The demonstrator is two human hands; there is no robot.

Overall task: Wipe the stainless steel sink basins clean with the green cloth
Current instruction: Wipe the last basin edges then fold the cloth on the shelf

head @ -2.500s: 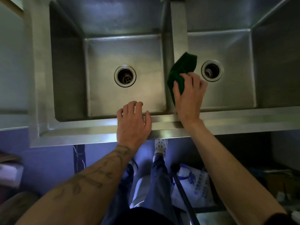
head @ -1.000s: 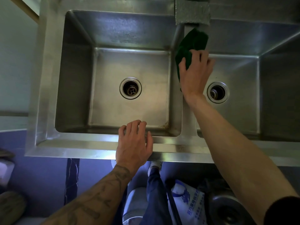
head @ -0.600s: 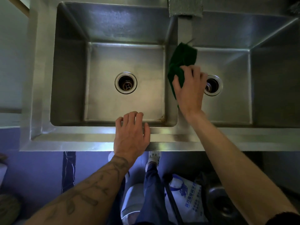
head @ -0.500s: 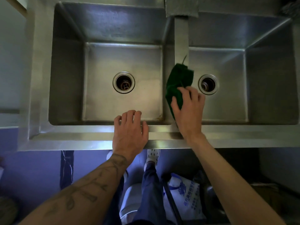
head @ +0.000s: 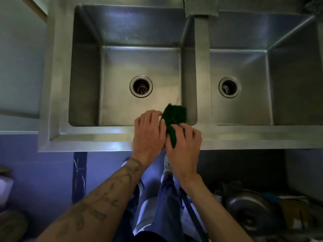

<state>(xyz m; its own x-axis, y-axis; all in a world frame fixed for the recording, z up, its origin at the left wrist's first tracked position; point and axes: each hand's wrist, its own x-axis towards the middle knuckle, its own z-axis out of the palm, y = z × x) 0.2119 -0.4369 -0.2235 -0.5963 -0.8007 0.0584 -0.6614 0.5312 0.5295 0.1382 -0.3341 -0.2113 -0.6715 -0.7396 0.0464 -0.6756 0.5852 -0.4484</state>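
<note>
Over front rim point(head: 87, 137), left hand point(head: 148, 133), right hand point(head: 185, 145), fingers point(head: 190, 132) pinching one green cloth point(head: 174, 114), two basins point(head: 139, 63) point(head: 241, 65)

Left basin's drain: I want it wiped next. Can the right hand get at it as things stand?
Probably yes. The right hand grips the green cloth at the left basin's near rim, and only bare floor lies before the drain; the left hand sits beside.
</note>
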